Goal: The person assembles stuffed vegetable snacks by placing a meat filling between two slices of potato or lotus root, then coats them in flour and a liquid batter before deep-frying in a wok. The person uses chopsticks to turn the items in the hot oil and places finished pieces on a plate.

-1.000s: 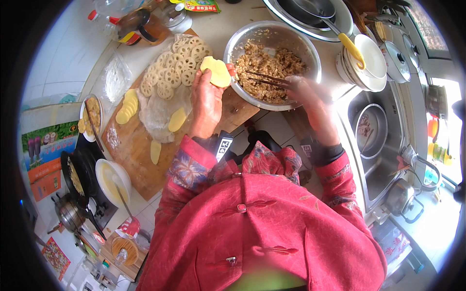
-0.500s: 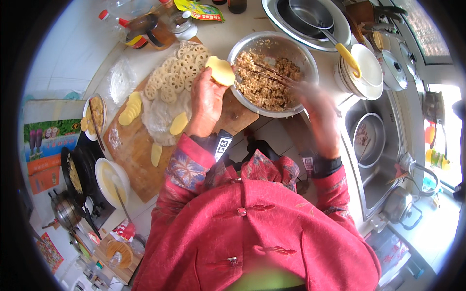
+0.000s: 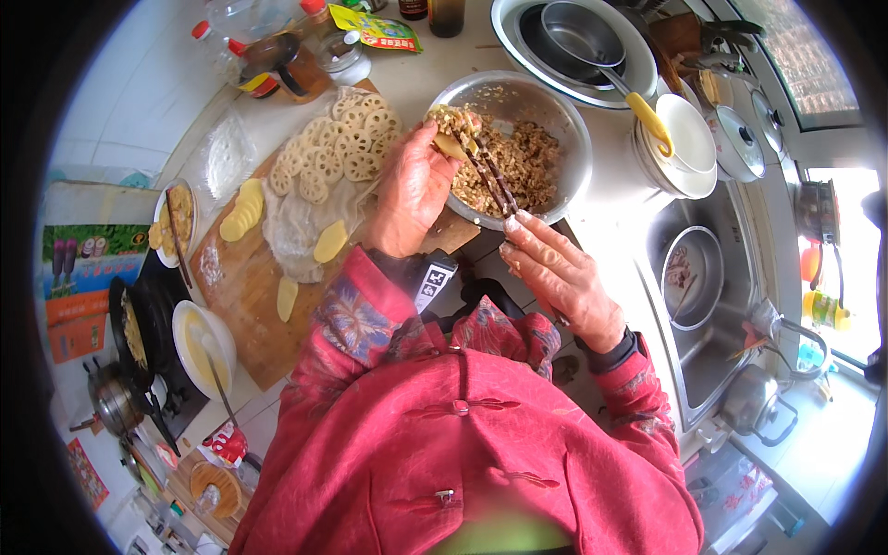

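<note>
My left hand (image 3: 407, 199) pinches a yellow potato-like slice (image 3: 450, 146) at the near left rim of a metal bowl (image 3: 581, 166). A clump of brown minced filling (image 3: 450, 118) lies on the slice. Dark chopsticks (image 3: 492, 181) are gripped in my right hand (image 3: 566, 282), and their tips touch the filling on the slice. More of the minced mixture (image 3: 529, 153) fills the bowl. To the left, lotus root slices (image 3: 333, 148) lie spread over a pale cloth (image 3: 305, 231) on a wooden cutting board (image 3: 259, 324). Several yellow slices (image 3: 242, 213) rest on the board as well.
A plate of yellow food (image 3: 178, 222) and a white bowl with yellow liquid (image 3: 205, 347) stand left of the board. Bottles (image 3: 301, 69) are at the back left. Nested basins (image 3: 504, 46), stacked white bowls (image 3: 689, 143) and a sink (image 3: 712, 370) lie to the right.
My right hand has come left and nearer, bringing the chopsticks from the bowl to the slice. Filling now sits on the slice, which has tilted and shifted slightly right.
</note>
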`<state>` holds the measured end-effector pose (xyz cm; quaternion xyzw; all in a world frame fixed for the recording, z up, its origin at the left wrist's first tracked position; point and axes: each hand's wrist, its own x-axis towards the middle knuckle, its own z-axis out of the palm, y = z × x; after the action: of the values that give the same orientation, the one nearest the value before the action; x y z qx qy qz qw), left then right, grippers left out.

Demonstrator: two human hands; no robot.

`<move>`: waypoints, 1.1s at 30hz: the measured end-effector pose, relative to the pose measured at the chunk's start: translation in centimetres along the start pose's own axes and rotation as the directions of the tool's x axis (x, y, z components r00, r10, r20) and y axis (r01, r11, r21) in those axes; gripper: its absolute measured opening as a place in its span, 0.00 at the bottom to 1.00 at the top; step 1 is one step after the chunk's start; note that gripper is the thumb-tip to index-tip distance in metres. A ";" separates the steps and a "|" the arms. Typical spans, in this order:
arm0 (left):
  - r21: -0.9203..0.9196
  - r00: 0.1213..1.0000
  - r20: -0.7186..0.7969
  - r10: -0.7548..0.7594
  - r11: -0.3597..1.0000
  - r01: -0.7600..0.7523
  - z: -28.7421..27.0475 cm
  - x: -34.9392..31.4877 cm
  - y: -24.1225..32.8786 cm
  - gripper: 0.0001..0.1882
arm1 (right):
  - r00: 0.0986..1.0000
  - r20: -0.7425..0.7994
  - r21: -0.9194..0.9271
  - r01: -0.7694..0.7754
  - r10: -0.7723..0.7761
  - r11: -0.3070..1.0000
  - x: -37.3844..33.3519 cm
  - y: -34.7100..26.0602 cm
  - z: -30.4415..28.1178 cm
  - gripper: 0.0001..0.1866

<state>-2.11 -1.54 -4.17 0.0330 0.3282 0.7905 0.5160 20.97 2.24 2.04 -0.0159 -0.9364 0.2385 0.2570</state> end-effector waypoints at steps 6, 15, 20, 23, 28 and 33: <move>-0.124 0.995 -0.011 -0.096 0.988 0.093 0.3 -0.2 0.3 0.22 | 0.935 -0.218 0.290 -0.212 0.280 0.933 -1.0 -1.2 -2.7 0.15; -0.114 0.975 0.179 -0.128 0.982 0.150 0.7 -0.7 -0.3 0.23 | 0.464 -0.139 0.917 -0.273 0.875 0.291 -1.6 0.4 1.2 0.15; -0.138 0.990 0.070 -0.126 0.981 0.135 1.2 -0.9 0.0 0.22 | 0.542 -0.119 0.862 -0.360 0.832 0.358 -2.1 -0.1 0.7 0.14; -0.180 0.992 0.002 -0.130 0.975 0.128 1.5 -0.7 0.3 0.21 | 0.504 -0.143 0.895 -0.302 0.852 0.329 -2.6 -0.2 0.0 0.14; -0.095 0.980 0.148 -0.132 0.985 0.147 1.1 -0.1 -0.4 0.21 | 0.477 -0.278 0.673 -0.522 0.834 0.524 -3.0 1.3 0.7 0.16; -0.001 0.972 0.164 -0.168 0.985 0.171 -0.2 0.2 -0.5 0.19 | 0.413 -0.193 0.843 -0.393 0.890 0.366 -3.5 2.6 1.1 0.16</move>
<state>-1.87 -1.30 -4.67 0.0655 0.2804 0.7408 0.6069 23.18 3.50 -1.61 -0.3953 -0.5256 0.6299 0.4132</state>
